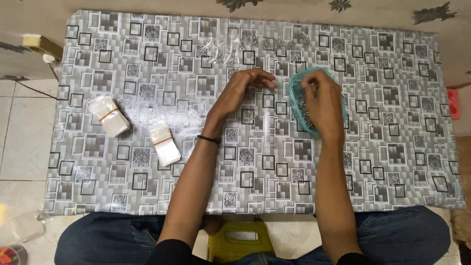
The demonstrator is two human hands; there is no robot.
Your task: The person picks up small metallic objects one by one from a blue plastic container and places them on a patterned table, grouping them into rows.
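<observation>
My right hand (325,100) reaches into a teal plastic bag (296,93) filled with several small silvery metal pieces (304,114); its fingertips are pinched inside the bag's mouth, and what they hold is hidden. My left hand (245,86) rests on the table to the left of the bag, fingers curled and pointing right, with a black band on the wrist. Whether it holds a small clear item I cannot tell. Small clear packets with silvery pieces (265,41) lie in a row at the table's far edge.
The low table (122,73) wears a grey patterned plastic cover. Two bundles of small clear bags bound with rubber bands (109,116) (164,143) lie at the left. A yellow-green stool (239,240) stands between my knees. Tiled floor lies to the left.
</observation>
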